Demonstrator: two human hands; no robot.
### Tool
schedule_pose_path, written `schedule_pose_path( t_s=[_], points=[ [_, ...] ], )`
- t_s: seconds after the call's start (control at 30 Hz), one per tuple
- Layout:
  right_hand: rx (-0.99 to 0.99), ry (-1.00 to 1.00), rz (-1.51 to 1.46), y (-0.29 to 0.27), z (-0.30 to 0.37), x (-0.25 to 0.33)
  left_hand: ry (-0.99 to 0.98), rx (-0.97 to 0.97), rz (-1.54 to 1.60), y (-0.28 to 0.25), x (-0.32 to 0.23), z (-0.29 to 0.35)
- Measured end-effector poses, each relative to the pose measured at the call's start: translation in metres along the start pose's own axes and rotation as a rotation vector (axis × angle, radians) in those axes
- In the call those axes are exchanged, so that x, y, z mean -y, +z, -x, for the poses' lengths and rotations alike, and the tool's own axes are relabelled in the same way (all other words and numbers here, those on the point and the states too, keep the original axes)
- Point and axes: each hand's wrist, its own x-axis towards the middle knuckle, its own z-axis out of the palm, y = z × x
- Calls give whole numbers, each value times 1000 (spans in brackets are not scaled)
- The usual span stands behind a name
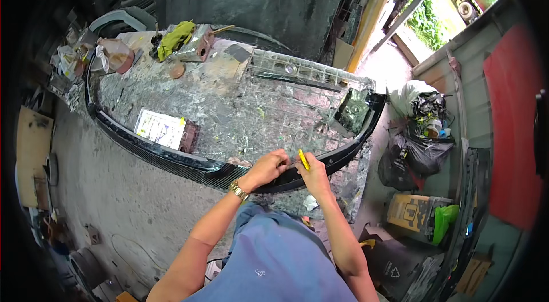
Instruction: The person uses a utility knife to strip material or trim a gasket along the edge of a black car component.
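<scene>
A long curved car bumper lip with a carbon-fibre weave on its near face lies along the worktable's front edge, its ends bending back at left and right. My right hand is closed round a slim yellow utility knife just above the lip's right half. Close beside it, my left hand has its fingers curled together at the lip's inner edge. Whatever those fingertips pinch, if anything, is too small to make out. A small gap separates the two hands. A metal watch circles my left wrist.
On the stained worktable are a white-labelled box, a dark tray, a pink tub and a yellow-green cloth. Black rubbish bags and a cardboard box stand right. A dark car bonnet leans behind.
</scene>
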Motion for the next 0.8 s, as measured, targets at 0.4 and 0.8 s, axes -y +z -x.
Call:
schedule_pose_path(
  t_s=[0.4,0.8],
  points=[
    [-127,-226,113,19,-2,-10,-54,-37,262,2,6,-4],
    [-209,-137,-24,23,0,-4,-7,6,288,0,11,-9]
  ],
)
